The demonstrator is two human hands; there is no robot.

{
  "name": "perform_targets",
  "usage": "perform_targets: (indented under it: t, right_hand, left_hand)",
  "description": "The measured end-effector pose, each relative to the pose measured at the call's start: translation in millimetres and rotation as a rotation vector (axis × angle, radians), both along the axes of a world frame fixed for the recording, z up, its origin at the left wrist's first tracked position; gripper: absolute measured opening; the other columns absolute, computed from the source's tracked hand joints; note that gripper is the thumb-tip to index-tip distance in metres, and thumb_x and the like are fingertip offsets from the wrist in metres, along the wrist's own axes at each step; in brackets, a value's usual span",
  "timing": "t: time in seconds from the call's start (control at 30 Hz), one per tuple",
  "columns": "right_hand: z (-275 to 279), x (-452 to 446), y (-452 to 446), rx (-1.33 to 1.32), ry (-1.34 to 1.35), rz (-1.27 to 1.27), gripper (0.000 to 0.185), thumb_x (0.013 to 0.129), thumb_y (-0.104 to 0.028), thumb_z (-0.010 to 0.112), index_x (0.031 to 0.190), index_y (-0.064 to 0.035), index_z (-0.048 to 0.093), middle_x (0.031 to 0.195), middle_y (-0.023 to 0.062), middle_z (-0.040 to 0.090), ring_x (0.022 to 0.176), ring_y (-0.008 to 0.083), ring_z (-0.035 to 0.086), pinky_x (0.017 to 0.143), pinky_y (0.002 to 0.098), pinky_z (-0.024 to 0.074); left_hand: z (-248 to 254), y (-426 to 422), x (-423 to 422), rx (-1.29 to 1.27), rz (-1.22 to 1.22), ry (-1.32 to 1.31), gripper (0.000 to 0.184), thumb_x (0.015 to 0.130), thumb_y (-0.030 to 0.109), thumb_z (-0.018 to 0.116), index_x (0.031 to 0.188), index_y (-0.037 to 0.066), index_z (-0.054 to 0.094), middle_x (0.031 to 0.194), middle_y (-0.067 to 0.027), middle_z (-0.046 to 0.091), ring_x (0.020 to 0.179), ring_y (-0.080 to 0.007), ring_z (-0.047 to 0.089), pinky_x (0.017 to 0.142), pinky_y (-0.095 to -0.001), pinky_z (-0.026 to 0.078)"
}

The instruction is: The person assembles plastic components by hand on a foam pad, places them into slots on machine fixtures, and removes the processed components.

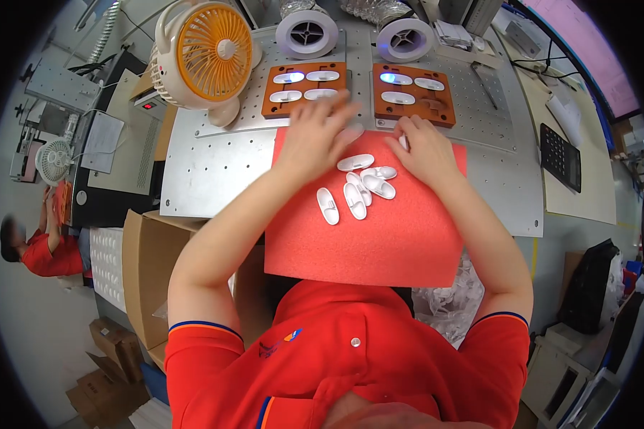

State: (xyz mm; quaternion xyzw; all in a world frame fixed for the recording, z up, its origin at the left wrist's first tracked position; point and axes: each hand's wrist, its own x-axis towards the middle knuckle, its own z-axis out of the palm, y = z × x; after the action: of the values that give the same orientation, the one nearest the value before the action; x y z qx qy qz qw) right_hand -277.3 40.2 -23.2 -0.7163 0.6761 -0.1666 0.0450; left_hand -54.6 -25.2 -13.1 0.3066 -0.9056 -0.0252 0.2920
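Metal drilled with rows of holes makes up the worktop we lean over. Lying on it is a red mat that reaches past the near edge; if our body caught that overhang, we judge the mat could drag and spill what it carries. Next in size, the orange-and-white fan stands close beside the left block; a wide reach could topple it. That block seats four white inserts, and on the right block we count three seated parts. A knuckle brushing either block could lift a part from its seat, and a crooked placement could leave one tilted.

Our left hand is at the near edge of the left block, blurred, its fingers apart; a pale shape shows by the thumb, but we cannot tell whether it is held. Our right hand, just before the right block, has thumb and fingers closed on a white piece; so smooth a part could slip from a light pinch.

Smallest, the loose white shells lie on the mat's far half; some overlap, so picking one could nudge or scuff its neighbour.
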Motion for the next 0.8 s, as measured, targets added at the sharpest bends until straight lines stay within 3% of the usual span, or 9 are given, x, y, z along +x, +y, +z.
perform_targets:
  t: [0.07, 0.1, 0.17, 0.27, 0.37, 0.57, 0.67, 0.73, 0.8]
  right_hand:
    - [-4, -10, 2, -0.02, -0.141, 0.019, 0.026, 0.085, -0.02, 0.064, 0.107, -0.0068, 0.06, 0.102, 0.0105, 0.062, 0.093, 0.0285, 0.062, 0.078, 0.0384, 0.0505]
    - [-6, -17, 3, -0.038, -0.279, 0.037, 0.027, 0.085, -0.016, 0.064, 0.11, -0.0065, 0.059, 0.103, 0.0118, 0.062, 0.094, 0.0293, 0.061, 0.079, 0.0381, 0.0507]
    - [-5, -29, 4, -0.143, -0.317, 0.112, 0.027, 0.085, -0.012, 0.063, 0.111, -0.0053, 0.059, 0.105, 0.0129, 0.062, 0.094, 0.0297, 0.061, 0.079, 0.0376, 0.0511]
    - [3, -42, -6, -0.258, -0.439, 0.165, 0.024, 0.086, -0.008, 0.062, 0.111, -0.0052, 0.061, 0.107, 0.0125, 0.061, 0.096, 0.0281, 0.062, 0.079, 0.0359, 0.0518]
    - [6, -54, -24, -0.385, -0.194, -0.034, 0.02, 0.087, -0.008, 0.062, 0.106, -0.0104, 0.067, 0.109, 0.0071, 0.062, 0.093, 0.0269, 0.062, 0.079, 0.0355, 0.0519]
    - [-17, -74, -24, -0.39, 0.066, 0.056, 0.025, 0.087, -0.005, 0.059, 0.109, -0.0127, 0.067, 0.107, 0.0048, 0.066, 0.1, 0.0255, 0.059, 0.085, 0.0381, 0.0492]
    - [-8, -71, -19, -0.383, 0.051, 0.042, 0.025, 0.088, -0.005, 0.057, 0.11, -0.0116, 0.067, 0.11, 0.0035, 0.065, 0.105, 0.0275, 0.056, 0.09, 0.0389, 0.0465]
    - [-4, -53, -8, -0.412, 0.032, 0.026, 0.026, 0.088, -0.008, 0.058, 0.113, -0.01, 0.065, 0.112, 0.0068, 0.064, 0.107, 0.0301, 0.055, 0.094, 0.0404, 0.0441]
    - [0, -25, 10, -0.506, -0.237, 0.115, 0.028, 0.087, -0.01, 0.06, 0.115, -0.009, 0.064, 0.114, 0.0109, 0.063, 0.108, 0.0311, 0.054, 0.096, 0.0406, 0.0426]
  left_hand:
    - [3, 30, 8, 0.116, -0.208, -0.037, 0.058, 0.083, 0.047, 0.066, 0.133, 0.021, 0.053, 0.146, -0.0137, 0.038, 0.133, -0.034, 0.038, 0.105, -0.0545, 0.03]
    - [2, 45, 11, 0.118, -0.209, -0.036, 0.058, 0.083, 0.047, 0.066, 0.133, 0.021, 0.053, 0.146, -0.0137, 0.038, 0.133, -0.034, 0.038, 0.105, -0.0545, 0.03]
    - [1, 64, 12, 0.13, -0.277, -0.213, 0.076, 0.074, 0.06, 0.069, 0.139, 0.025, 0.048, 0.155, -0.0147, 0.023, 0.142, -0.039, 0.023, 0.109, -0.0602, 0.023]
    - [-15, 56, 10, 0.185, -0.218, -0.198, 0.085, 0.07, 0.067, 0.068, 0.141, 0.027, 0.045, 0.157, -0.0157, 0.018, 0.144, -0.0404, 0.016, 0.109, -0.0636, 0.02]
    - [-26, 40, -1, 0.179, -0.158, -0.175, 0.082, 0.073, 0.068, 0.065, 0.141, 0.026, 0.046, 0.156, -0.016, 0.021, 0.143, -0.0399, 0.02, 0.11, -0.0612, 0.02]
    - [-37, 24, -3, 0.219, -0.141, 0.055, 0.064, 0.084, 0.055, 0.06, 0.136, 0.02, 0.052, 0.15, -0.0153, 0.033, 0.136, -0.0377, 0.033, 0.11, -0.0535, 0.024]
    - [-41, 23, 0, 0.3, -0.092, 0.177, 0.05, 0.094, 0.043, 0.051, 0.136, 0.016, 0.052, 0.146, -0.0141, 0.041, 0.132, -0.0342, 0.039, 0.11, -0.0491, 0.026]
    - [-39, 21, -2, 0.319, -0.069, 0.176, 0.046, 0.102, 0.039, 0.034, 0.134, 0.013, 0.054, 0.144, -0.0134, 0.044, 0.132, -0.03, 0.04, 0.109, -0.0465, 0.027]
    - [-39, 20, -3, 0.299, -0.068, 0.192, 0.048, 0.104, 0.038, 0.028, 0.134, 0.012, 0.054, 0.138, -0.0145, 0.05, 0.129, -0.0316, 0.044, 0.108, -0.0446, 0.028]
